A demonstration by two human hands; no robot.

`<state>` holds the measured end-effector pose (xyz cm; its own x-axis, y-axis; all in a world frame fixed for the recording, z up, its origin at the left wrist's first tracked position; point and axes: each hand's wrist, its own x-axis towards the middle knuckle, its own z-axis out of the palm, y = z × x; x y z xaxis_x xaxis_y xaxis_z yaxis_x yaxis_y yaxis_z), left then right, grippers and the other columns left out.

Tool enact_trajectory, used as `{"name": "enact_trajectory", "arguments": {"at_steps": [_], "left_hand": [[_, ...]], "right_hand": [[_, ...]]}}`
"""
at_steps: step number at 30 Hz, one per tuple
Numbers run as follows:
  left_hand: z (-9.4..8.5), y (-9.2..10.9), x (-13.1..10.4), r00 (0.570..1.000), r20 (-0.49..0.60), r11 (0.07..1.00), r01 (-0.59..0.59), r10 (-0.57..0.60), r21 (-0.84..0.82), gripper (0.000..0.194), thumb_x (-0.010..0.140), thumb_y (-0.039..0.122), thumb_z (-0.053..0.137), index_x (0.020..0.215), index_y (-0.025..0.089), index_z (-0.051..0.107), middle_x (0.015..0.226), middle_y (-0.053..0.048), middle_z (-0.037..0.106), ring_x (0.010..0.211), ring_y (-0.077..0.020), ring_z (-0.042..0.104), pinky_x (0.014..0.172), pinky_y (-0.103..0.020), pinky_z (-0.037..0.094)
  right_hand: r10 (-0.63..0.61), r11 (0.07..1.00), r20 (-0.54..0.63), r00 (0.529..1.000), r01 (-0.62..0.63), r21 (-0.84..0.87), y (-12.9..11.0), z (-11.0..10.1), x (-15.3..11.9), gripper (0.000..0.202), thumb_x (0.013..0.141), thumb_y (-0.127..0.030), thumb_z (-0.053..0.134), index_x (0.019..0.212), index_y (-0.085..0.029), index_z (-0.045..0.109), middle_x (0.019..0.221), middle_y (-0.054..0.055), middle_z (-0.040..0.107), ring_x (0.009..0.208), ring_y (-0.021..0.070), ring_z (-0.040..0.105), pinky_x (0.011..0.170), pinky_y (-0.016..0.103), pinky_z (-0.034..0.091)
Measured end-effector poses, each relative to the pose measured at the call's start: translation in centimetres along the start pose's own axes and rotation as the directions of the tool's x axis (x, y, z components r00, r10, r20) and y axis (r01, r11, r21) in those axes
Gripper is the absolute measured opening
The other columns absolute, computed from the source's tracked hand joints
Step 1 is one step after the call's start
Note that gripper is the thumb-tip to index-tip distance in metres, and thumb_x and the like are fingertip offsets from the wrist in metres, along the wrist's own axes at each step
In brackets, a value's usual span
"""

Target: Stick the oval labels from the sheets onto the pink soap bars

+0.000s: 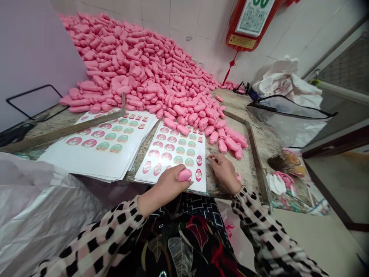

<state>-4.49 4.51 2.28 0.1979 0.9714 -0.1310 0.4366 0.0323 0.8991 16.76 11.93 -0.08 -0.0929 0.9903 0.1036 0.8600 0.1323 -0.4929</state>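
My left hand [170, 181] is wrapped round a small pink bottle [185, 175], above the lower edge of a sticker sheet [147, 178]. Pink and green stickers in rows cover that sheet. Just beyond its right edge is my right hand [223, 169], its fingers pinched together; whatever they hold, if anything, is too small to make out. A large heap of pink bottles [138, 73] rises behind the sheets, and some bottles lie on the top edge of the sheet. To the left sits a second stack of sticker sheets [86, 161].
A wooden strip [63, 130] crosses the left stack. Another strip [255, 154] borders the worktable [216, 184] on the right. Beyond it are a clear bag [291, 123], a brush [276, 163] and pink scraps [285, 181]. A plastic sack [37, 207] stands at left.
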Motion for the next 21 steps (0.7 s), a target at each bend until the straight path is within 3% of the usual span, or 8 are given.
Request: {"name": "enact_trajectory", "arguments": {"at_steps": [2, 4, 8, 14, 21], "left_hand": [[0.4, 0.4, 1.2, 0.992, -0.013, 0.972, -0.119, 0.124, 0.202, 0.014, 0.071, 0.034, 0.058, 0.071, 0.02, 0.054, 0.074, 0.001, 0.054, 0.072, -0.0172, 0.051, 0.067, -0.028, 0.038], [0.9, 0.4, 2.3, 0.983, 0.045, 0.942, -0.186, 0.18, 0.279, 0.015, 0.072, 0.034, 0.057, 0.08, 0.021, 0.059, 0.093, -0.003, 0.059, 0.083, -0.0208, 0.054, 0.075, -0.031, 0.038], [2.0, -0.3, 3.8, 0.968, 0.145, 0.908, -0.242, 0.203, 0.342, 0.034, 0.071, 0.038, 0.06, 0.103, 0.024, 0.061, 0.132, -0.006, 0.044, 0.1, -0.0286, 0.053, 0.084, -0.036, 0.037], [2.7, -1.3, 5.0, 0.956, 0.219, 0.839, -0.277, 0.194, 0.469, 0.042, 0.067, 0.045, 0.063, 0.106, 0.029, 0.061, 0.136, -0.007, 0.04, 0.091, -0.0304, 0.059, 0.076, -0.039, 0.042], [2.7, -0.5, 5.1, 0.951, 0.278, 0.675, -0.295, 0.138, 0.676, 0.05, 0.071, 0.052, 0.057, 0.118, 0.033, 0.053, 0.144, -0.002, 0.029, 0.092, -0.0285, 0.06, 0.07, -0.037, 0.046]], "right_hand": [[-0.015, 0.992, 0.02, 1.0, 0.018, -0.125, -0.2, 0.3, 0.4, 0.024, 0.085, -0.035, 0.042, 0.092, -0.023, 0.062, 0.092, 0.003, 0.063, 0.082, 0.0182, 0.055, 0.067, 0.028, 0.036], [-0.029, 0.979, 0.022, 0.999, 0.033, -0.203, -0.5, 0.5, 0.5, 0.024, 0.086, -0.035, 0.04, 0.09, -0.023, 0.061, 0.092, 0.004, 0.062, 0.084, 0.018, 0.054, 0.066, 0.027, 0.035], [-0.061, 0.954, 0.011, 0.998, 0.061, -0.294, -0.7, 0.9, 0.6, 0.027, 0.088, -0.036, 0.037, 0.092, -0.024, 0.06, 0.094, 0.004, 0.06, 0.083, 0.0178, 0.054, 0.064, 0.027, 0.033], [-0.098, 0.943, 0.068, 0.993, 0.114, -0.313, -0.3, 0.5, 1.2, 0.026, 0.088, -0.037, 0.039, 0.092, -0.023, 0.061, 0.095, 0.004, 0.061, 0.084, 0.0168, 0.054, 0.063, 0.026, 0.032], [-0.146, 0.957, 0.076, 0.986, 0.16, -0.241, 0.4, 0.6, 1.3, 0.021, 0.086, -0.036, 0.045, 0.088, -0.024, 0.062, 0.091, 0.002, 0.062, 0.082, 0.0154, 0.054, 0.063, 0.025, 0.033]]}}
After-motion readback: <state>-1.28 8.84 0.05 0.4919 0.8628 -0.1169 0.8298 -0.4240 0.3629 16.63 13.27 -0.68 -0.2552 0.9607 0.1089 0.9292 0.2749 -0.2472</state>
